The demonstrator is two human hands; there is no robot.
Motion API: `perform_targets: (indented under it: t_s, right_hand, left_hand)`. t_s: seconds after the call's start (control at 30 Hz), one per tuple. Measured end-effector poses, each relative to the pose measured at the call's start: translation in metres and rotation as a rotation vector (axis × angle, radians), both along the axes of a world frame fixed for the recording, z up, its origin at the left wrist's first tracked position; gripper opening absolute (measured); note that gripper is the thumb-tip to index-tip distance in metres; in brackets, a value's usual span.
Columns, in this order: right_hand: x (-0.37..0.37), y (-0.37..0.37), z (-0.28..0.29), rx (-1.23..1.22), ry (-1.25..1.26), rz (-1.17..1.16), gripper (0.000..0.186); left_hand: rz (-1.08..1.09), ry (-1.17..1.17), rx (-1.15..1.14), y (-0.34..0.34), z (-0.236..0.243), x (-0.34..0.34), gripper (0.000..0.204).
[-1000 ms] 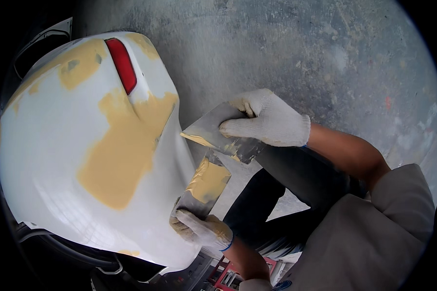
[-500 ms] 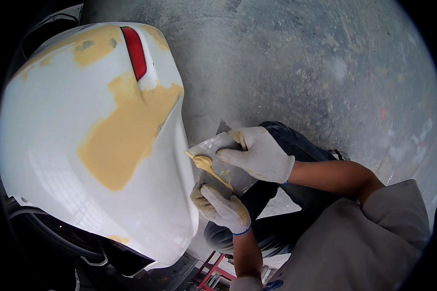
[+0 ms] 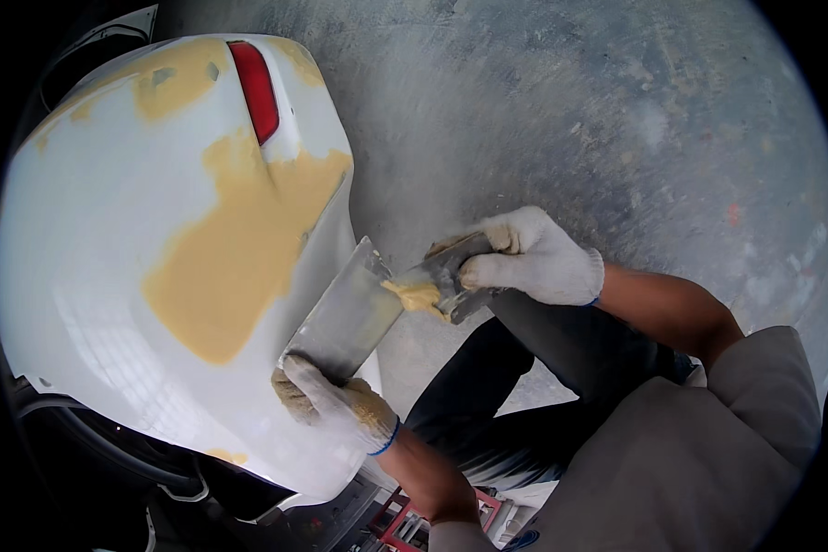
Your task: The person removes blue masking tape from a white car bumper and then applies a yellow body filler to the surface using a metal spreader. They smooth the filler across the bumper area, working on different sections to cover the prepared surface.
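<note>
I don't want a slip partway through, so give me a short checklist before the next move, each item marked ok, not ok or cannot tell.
1. Left hand grips the left scraper: ok, thumb on its upper face.
2. Right hand grips the right scraper: ok, thumb across it.
3. Putty lump on the right scraper: ok, gathered at the edge facing the left scraper.
4. Scrapers clear of each other: cannot tell, their edges meet or nearly meet around the lump.
5. Red light free of putty: ok, none visible on it.
6. Large yellow patch on the white bumper dry: cannot tell.
</note>
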State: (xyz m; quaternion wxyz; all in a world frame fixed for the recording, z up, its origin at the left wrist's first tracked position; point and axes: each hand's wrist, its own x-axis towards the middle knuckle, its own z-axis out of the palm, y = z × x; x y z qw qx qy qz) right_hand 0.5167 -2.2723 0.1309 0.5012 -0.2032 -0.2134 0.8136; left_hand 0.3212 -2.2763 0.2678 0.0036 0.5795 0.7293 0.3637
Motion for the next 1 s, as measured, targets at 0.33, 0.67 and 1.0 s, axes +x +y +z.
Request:
perform_targets:
  t_s: [0.33, 0.67, 1.0]
  right_hand:
    - [0.005, 0.031, 0.026, -0.183, 0.322, -0.442, 0.030]
    - [0.024, 0.020, -0.006, 0.607, -0.631, -0.029, 0.032]
    - [0.015, 0.019, -0.007, 0.941, -1.108, -0.797, 0.027]
  left_hand:
    - [-0.218, -0.458, -0.223, -0.014, -0.022, 0.021, 0.025]
    - [-0.203, -0.230, -0.111, -0.001, -0.013, 0.025, 0.024]
    - [-0.107, -0.266, 0.034, -0.015, -0.042, 0.018, 0.033]
